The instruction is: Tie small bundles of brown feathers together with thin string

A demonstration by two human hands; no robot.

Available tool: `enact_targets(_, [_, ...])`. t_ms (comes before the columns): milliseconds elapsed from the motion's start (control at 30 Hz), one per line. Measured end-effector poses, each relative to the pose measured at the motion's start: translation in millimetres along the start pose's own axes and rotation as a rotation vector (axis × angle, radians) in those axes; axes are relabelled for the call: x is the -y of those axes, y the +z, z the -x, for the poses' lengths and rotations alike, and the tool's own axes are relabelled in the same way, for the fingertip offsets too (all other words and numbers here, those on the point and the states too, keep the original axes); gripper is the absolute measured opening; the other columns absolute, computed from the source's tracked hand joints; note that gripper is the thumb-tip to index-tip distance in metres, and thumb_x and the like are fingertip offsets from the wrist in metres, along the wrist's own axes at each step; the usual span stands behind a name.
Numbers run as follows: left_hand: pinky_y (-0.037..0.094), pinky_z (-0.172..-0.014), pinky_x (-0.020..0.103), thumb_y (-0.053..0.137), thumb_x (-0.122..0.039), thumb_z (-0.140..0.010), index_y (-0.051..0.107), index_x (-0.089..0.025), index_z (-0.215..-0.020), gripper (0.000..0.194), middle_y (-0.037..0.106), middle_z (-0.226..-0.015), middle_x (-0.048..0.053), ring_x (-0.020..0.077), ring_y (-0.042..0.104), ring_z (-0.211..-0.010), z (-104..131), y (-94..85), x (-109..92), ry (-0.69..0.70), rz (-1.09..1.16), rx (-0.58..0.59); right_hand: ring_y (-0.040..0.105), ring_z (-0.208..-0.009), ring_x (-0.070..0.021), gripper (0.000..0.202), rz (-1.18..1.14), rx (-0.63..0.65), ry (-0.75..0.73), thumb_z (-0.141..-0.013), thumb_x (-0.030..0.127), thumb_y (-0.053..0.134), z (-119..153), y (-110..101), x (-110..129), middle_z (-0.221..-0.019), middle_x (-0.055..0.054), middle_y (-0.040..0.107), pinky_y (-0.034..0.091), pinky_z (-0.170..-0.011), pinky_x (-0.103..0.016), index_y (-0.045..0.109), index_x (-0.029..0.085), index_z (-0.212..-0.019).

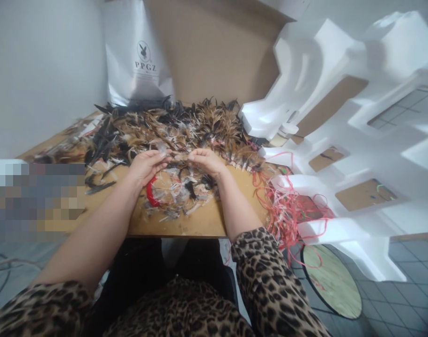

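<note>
My left hand (148, 166) is closed in a pinch on a small pale feather, its fingertips over the near side of a large feather pile (186, 124). My right hand (207, 161) faces it, thumb and fingers pinched together on a brownish feather (180, 157) in the gap between the hands. Just below my hands lie pale feather scraps and quills (175, 194) with a few dark pieces. A curved red strip (151, 192) sits under my left wrist. Fine detail at the fingertips is too small to tell.
The wooden table (179, 228) carries brown and black feathers. Tangled red ribbon (286, 206) hangs at its right edge beside white foam packing (340, 126) and a lidded jar (286, 133). Behind stand a white printed bag (133, 70) and cardboard (221, 51). A round disc (333, 281) lies low at right.
</note>
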State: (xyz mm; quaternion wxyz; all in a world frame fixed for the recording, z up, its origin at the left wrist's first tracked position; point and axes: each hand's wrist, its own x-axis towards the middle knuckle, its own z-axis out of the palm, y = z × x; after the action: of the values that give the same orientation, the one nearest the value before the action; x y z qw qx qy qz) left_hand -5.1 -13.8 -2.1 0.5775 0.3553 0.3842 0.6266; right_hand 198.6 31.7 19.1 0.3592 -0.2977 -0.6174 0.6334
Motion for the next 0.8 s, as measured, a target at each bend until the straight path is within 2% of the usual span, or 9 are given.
enact_targets(167, [0.052,-0.062,0.022,0.076,-0.016,-0.056,0.064,-0.009,-0.068,0.018,0.069,-0.076,0.010,0.0184,0.067,-0.076,1,1.1,5,-0.081,-0.028,0.092,0.052,-0.058,-0.0071,0.027,-0.087,0.003,0.027,-0.057,0.035,0.073,0,1,-3,-0.061,0.003,0.058,0.040,-0.060,-0.021,0.058,0.015,-0.070])
enact_targets(333, [0.051,-0.060,0.018,0.074,-0.013,-0.058,0.066,-0.009,-0.068,0.013,0.070,-0.077,0.011,0.0125,0.065,-0.067,1,2.4,6,-0.093,-0.025,0.108,0.053,-0.057,-0.0069,0.028,-0.158,-0.019,0.064,-0.056,0.033,0.074,-4,5,-8,-0.062,0.003,0.060,0.041,-0.057,-0.020,0.057,0.015,-0.069])
enact_targets(467, [0.051,-0.061,0.016,0.072,-0.011,-0.060,0.067,-0.009,-0.068,0.010,0.069,-0.076,0.010,0.0108,0.065,-0.067,0,3.3,5,-0.055,-0.004,0.060,0.050,-0.050,-0.0057,0.027,-0.180,-0.229,0.027,-0.057,0.032,0.072,-12,7,-15,-0.058,0.004,0.057,0.036,-0.048,-0.018,0.057,0.015,-0.071])
enact_targets(600, [0.050,-0.062,0.015,0.070,-0.010,-0.062,0.067,-0.011,-0.068,0.007,0.069,-0.075,0.008,0.0101,0.065,-0.068,-2,4.3,4,0.014,0.079,-0.007,0.043,-0.045,-0.0044,0.022,-0.018,-0.446,-0.067,-0.060,0.028,0.069,-15,12,-17,-0.052,0.006,0.053,0.032,-0.045,-0.018,0.058,0.014,-0.074])
enact_targets(667, [0.050,-0.062,0.015,0.070,-0.010,-0.062,0.067,-0.010,-0.068,0.007,0.069,-0.075,0.008,0.0097,0.064,-0.067,-2,5.2,4,0.019,0.098,-0.006,0.043,-0.047,-0.0038,0.023,0.047,-0.443,-0.098,-0.061,0.029,0.069,-13,19,-14,-0.055,0.006,0.055,0.034,-0.048,-0.018,0.060,0.014,-0.075])
enact_targets(800, [0.050,-0.062,0.014,0.072,-0.012,-0.062,0.068,-0.009,-0.070,0.009,0.069,-0.072,0.008,0.0090,0.064,-0.065,-1,7.5,6,-0.002,0.079,0.045,0.047,-0.054,-0.0040,0.029,0.015,-0.304,-0.108,-0.061,0.036,0.070,-9,40,-9,-0.062,0.003,0.059,0.037,-0.054,-0.017,0.063,0.014,-0.077])
